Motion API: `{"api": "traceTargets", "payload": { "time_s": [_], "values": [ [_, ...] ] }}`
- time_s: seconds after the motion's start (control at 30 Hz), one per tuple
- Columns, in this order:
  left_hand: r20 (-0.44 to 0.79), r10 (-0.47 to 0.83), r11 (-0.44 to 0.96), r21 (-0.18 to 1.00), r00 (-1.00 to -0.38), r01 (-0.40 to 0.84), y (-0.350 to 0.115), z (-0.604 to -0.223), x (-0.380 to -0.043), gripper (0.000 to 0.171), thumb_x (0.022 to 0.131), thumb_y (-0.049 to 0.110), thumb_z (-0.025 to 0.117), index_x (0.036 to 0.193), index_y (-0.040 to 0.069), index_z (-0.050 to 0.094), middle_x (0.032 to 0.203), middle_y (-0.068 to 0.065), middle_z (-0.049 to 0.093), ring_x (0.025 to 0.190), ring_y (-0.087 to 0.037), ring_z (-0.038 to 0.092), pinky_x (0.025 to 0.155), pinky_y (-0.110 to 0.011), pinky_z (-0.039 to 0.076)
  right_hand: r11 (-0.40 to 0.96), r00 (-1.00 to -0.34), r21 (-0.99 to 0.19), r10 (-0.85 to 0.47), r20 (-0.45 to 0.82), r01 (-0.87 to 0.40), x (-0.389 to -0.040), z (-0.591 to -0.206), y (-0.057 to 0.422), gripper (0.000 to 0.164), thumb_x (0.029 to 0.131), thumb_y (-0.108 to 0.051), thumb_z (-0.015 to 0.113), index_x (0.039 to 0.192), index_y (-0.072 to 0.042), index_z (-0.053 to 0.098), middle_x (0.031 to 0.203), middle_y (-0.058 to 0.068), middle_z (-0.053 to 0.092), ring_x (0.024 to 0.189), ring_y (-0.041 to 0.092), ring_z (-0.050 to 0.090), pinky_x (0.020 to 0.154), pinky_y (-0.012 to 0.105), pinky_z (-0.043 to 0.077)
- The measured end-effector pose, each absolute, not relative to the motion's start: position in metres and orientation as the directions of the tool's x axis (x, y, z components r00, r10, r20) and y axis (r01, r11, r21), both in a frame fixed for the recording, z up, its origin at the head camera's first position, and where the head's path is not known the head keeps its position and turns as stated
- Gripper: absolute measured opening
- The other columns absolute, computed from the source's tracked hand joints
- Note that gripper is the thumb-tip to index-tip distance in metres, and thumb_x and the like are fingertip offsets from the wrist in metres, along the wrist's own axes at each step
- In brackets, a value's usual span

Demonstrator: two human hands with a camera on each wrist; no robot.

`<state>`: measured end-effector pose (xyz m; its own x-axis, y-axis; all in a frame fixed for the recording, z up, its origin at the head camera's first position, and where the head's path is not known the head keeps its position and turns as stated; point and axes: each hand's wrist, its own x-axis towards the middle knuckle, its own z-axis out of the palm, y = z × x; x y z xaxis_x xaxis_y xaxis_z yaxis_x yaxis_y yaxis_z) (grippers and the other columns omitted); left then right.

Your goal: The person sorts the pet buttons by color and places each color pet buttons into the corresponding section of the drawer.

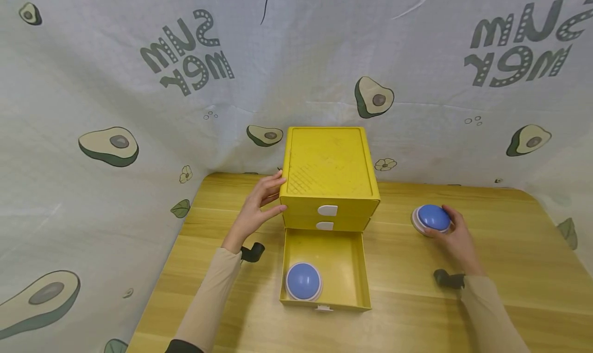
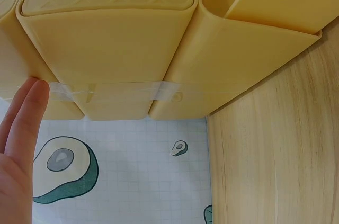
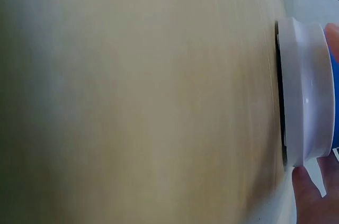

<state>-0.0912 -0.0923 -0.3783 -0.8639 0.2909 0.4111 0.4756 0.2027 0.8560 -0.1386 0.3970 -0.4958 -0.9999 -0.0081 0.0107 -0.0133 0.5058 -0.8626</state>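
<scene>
A yellow drawer unit point(image 1: 330, 162) stands at the back of the wooden table, its bottom drawer point(image 1: 345, 270) pulled out. Inside that drawer, at the front left corner, lies a round blue-domed button point(image 1: 303, 281) with a pale rim. My left hand point(image 1: 257, 206) touches the unit's left side with fairly straight fingers; in the left wrist view its fingers point(image 2: 29, 113) reach the yellow wall. Right of the unit, my right hand point(image 1: 456, 237) grips a second blue-domed button point(image 1: 433, 217) by its edges. The right wrist view shows this button's white base point(image 3: 304, 91) side-on, close to the tabletop.
Two upper drawers with white handles point(image 1: 328, 210) are closed above the pulled-out one. A pale cloth point(image 1: 296, 49) printed with avocados hangs behind the table point(image 1: 398, 286). Dark wrist-camera pieces point(image 1: 252, 252) sit beside each wrist.
</scene>
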Motion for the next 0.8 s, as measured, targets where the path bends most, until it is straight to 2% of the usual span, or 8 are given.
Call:
{"api": "traceTargets", "payload": {
  "time_s": [0.1,0.27,0.33,0.43,0.5,0.57,0.7,0.8],
  "values": [
    [0.407,0.290,0.203,0.858,-0.866,0.471,-0.093,-0.379,-0.092,0.055,0.086,-0.008,0.066,0.136,-0.004,0.044,0.148,-0.020,0.032,0.124,-0.040,0.045,0.101,-0.051,0.041,0.502,-1.000,-0.865,-0.012,-0.006,-0.001,-0.140,-0.498,0.399,0.088,0.088,-0.017,0.070,0.152,-0.001,0.011,0.152,0.030,0.013,0.134,0.052,0.017,0.114,0.051,0.013],
    [0.404,0.293,0.198,0.861,-0.867,0.468,-0.093,-0.380,-0.093,0.055,0.086,-0.009,0.065,0.136,-0.004,0.044,0.149,-0.019,0.031,0.124,-0.041,0.045,0.102,-0.050,0.041,0.488,-0.999,-0.872,-0.004,-0.034,0.028,-0.141,-0.500,0.402,0.088,0.088,-0.020,0.071,0.154,-0.007,0.013,0.153,0.027,0.014,0.133,0.051,0.021,0.111,0.030,0.024],
    [0.404,0.295,0.190,0.863,-0.866,0.468,-0.093,-0.381,-0.094,0.055,0.086,-0.009,0.065,0.136,-0.004,0.044,0.149,-0.019,0.031,0.124,-0.042,0.044,0.102,-0.050,0.040,0.491,-0.999,-0.870,0.000,-0.039,0.034,-0.141,-0.499,0.402,0.088,0.088,-0.020,0.072,0.153,-0.008,0.015,0.153,0.027,0.015,0.132,0.052,0.023,0.108,0.027,0.028],
    [0.401,0.295,0.185,0.866,-0.867,0.464,-0.093,-0.382,-0.094,0.055,0.086,-0.009,0.065,0.137,-0.003,0.044,0.150,-0.018,0.030,0.125,-0.041,0.044,0.102,-0.051,0.040,0.508,-1.000,-0.861,-0.006,-0.031,0.023,-0.140,-0.497,0.402,0.087,0.086,-0.018,0.073,0.152,-0.005,0.019,0.152,0.028,0.017,0.131,0.053,0.025,0.110,0.038,0.028],
    [0.402,0.294,0.185,0.866,-0.867,0.464,-0.093,-0.383,-0.095,0.055,0.086,-0.009,0.065,0.137,-0.003,0.044,0.150,-0.018,0.031,0.125,-0.041,0.044,0.102,-0.050,0.040,0.520,-1.000,-0.854,-0.009,-0.021,0.013,-0.139,-0.494,0.402,0.086,0.086,-0.018,0.074,0.151,-0.002,0.020,0.151,0.030,0.019,0.131,0.053,0.025,0.112,0.046,0.024],
    [0.402,0.293,0.188,0.865,-0.867,0.465,-0.093,-0.383,-0.095,0.056,0.086,-0.009,0.065,0.137,-0.003,0.044,0.150,-0.017,0.031,0.125,-0.040,0.044,0.102,-0.050,0.041,0.526,-1.000,-0.850,-0.011,-0.009,0.002,-0.138,-0.490,0.400,0.084,0.087,-0.018,0.073,0.150,-0.001,0.021,0.151,0.030,0.019,0.132,0.052,0.024,0.113,0.049,0.021],
    [0.410,0.297,0.187,0.861,-0.863,0.473,-0.093,-0.383,-0.095,0.055,0.086,-0.010,0.065,0.136,-0.004,0.044,0.149,-0.019,0.031,0.125,-0.041,0.044,0.102,-0.050,0.041,0.492,-1.000,-0.871,-0.014,0.009,-0.015,-0.132,-0.480,0.397,0.080,0.089,-0.019,0.071,0.151,-0.005,0.023,0.153,0.026,0.019,0.136,0.048,0.020,0.115,0.044,0.017],
    [0.415,0.299,0.183,0.859,-0.859,0.479,-0.093,-0.384,-0.096,0.055,0.085,-0.010,0.065,0.136,-0.005,0.044,0.149,-0.020,0.030,0.125,-0.042,0.044,0.101,-0.051,0.041,0.463,-0.999,-0.885,-0.021,0.048,-0.052,-0.126,-0.472,0.392,0.076,0.089,-0.015,0.070,0.151,-0.009,0.027,0.153,0.015,0.024,0.139,0.035,0.022,0.113,0.025,0.021]
  ]
}}
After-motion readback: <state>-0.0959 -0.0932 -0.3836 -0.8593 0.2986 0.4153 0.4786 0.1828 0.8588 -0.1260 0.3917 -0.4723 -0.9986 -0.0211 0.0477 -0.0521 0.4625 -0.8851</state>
